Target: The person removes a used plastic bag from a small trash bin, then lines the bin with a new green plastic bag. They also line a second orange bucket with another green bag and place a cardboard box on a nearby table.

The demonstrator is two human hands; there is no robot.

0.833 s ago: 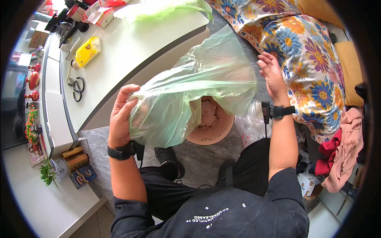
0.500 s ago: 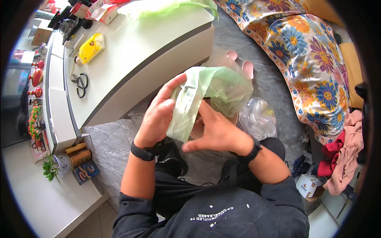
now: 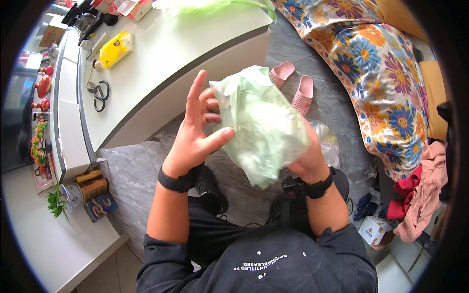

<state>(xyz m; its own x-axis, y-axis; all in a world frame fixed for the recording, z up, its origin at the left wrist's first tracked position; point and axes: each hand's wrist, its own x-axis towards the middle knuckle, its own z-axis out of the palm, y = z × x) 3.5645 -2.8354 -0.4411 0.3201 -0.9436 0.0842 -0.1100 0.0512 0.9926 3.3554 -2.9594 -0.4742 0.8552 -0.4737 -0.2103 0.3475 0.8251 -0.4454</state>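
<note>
A crumpled pale green plastic bag point(image 3: 259, 127) hangs in front of me above the floor, partly blurred. My right hand point(image 3: 311, 158) holds it from the right side, its fingers hidden behind the plastic. On the other side is my left hand point(image 3: 198, 129), fingers spread, index pointing up. Its thumb and bent fingers come close to the bag's left edge; whether they touch it I cannot tell. Behind my right hand a clear plastic bag point(image 3: 326, 141) lies on the floor, partly covered.
Pink slippers point(image 3: 303, 95) sit on the grey tiled floor beyond the bag. A white cabinet point(image 3: 195, 53) carries black-handled scissors point(image 3: 101, 95), a yellow pack point(image 3: 116, 49) and more green plastic point(image 3: 215, 6). A flowered cover point(image 3: 381, 88) drapes the seat at right, near piled clothes point(image 3: 422, 190).
The green bag has gone from hanging open over my left fingers to a crumpled bunch. My right hand has moved right to its far side, and my left fingers have spread.
</note>
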